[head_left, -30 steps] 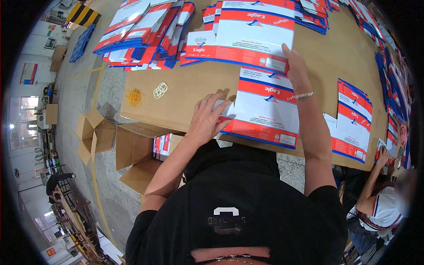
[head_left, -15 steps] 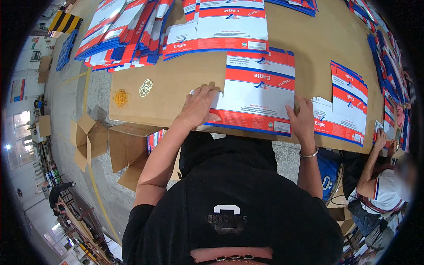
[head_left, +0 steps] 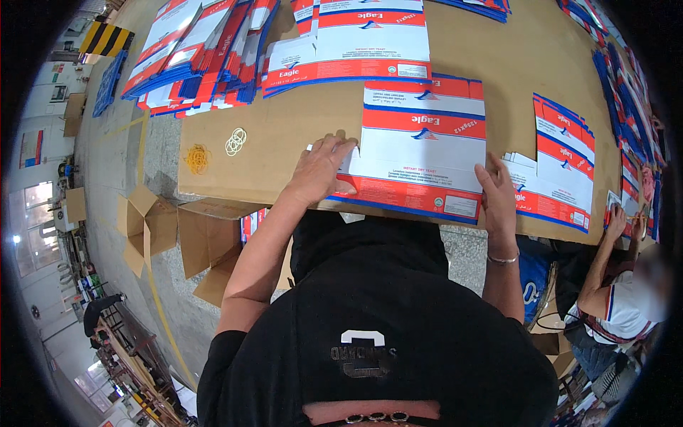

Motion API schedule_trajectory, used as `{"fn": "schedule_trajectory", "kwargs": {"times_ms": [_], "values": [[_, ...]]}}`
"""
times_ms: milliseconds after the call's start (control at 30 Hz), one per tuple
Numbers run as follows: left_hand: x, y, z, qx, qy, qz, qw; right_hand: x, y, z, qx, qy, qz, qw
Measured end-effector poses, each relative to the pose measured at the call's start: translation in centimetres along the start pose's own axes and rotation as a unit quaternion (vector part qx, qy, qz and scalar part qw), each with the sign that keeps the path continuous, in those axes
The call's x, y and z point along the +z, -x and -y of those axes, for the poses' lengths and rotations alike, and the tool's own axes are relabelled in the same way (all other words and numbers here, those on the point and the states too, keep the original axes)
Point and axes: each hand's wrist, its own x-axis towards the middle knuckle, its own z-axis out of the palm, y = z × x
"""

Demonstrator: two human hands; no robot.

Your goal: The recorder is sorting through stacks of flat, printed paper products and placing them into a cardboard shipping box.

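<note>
A flat printed carton in white, red and blue lies in front of me at the table's near edge. My left hand rests on its left flap, thumb and fingers spread apart. At the carton's right edge is my right hand, thumb on the near face and fingers bent around the side; the undersides of these fingers are hidden. Just right of that hand sits a stack of similar flat cartons. Beyond the carton lies another flat stack, its near edge close to the carton's far edge.
Yellow rubber bands and pale rubber bands lie on the cardboard-covered table. Leaning carton bundles fill the far left. Open brown boxes stand below the left edge. A co-worker handles cartons at right.
My right hand has moved slightly right and toward me, and the carton's right edge has shifted with it. The left hand stays nearly in place on the flap.
</note>
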Motion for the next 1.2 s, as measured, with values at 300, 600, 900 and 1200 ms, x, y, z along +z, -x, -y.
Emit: {"fn": "schedule_trajectory", "kwargs": {"times_ms": [300, 600, 900, 1200], "values": [[-2.5, 1.0, -1.3, 0.050, 0.026, -0.071, 0.996, 0.0, 4.7, -3.4, -0.179, -0.029, -0.009, 0.983], [-2.2, 1.3, -1.7, 0.125, 0.087, -0.211, 0.966, 0.1, 4.5, -3.2, -0.242, -0.027, -0.046, 0.969], [-1.6, 1.2, -1.1, 0.163, 0.121, -0.262, 0.944, -0.1, 3.7, -3.3, -0.257, 0.018, -0.059, 0.964], [-1.3, 1.3, -0.7, 0.147, 0.169, -0.268, 0.937, -0.2, 3.8, -3.4, -0.309, 0.047, -0.046, 0.949]]}}
